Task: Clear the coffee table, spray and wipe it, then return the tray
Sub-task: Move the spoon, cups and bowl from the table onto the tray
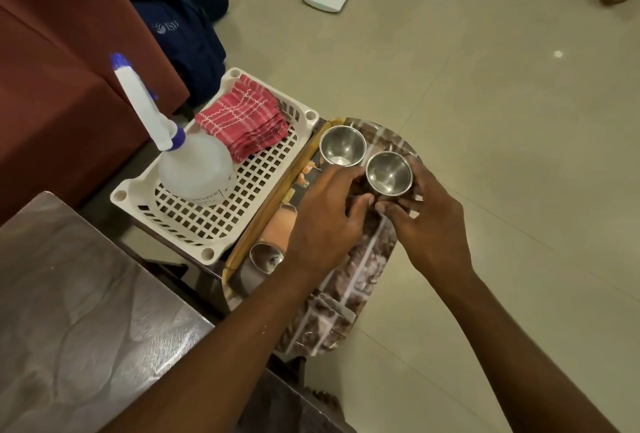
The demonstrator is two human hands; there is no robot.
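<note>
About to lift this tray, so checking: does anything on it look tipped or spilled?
The steel cup at the near-left end of the tray seems tilted, with its mouth facing sideways. No spill shows.

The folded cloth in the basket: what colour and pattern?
The cloth is red with thin white checks, head view.

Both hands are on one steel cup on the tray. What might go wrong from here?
The tray seems to overhang its support above the floor; weight on that side might tip it. The left hand and right hand grip the near cup close beside the far cup; lifting could knock that one over.
</note>
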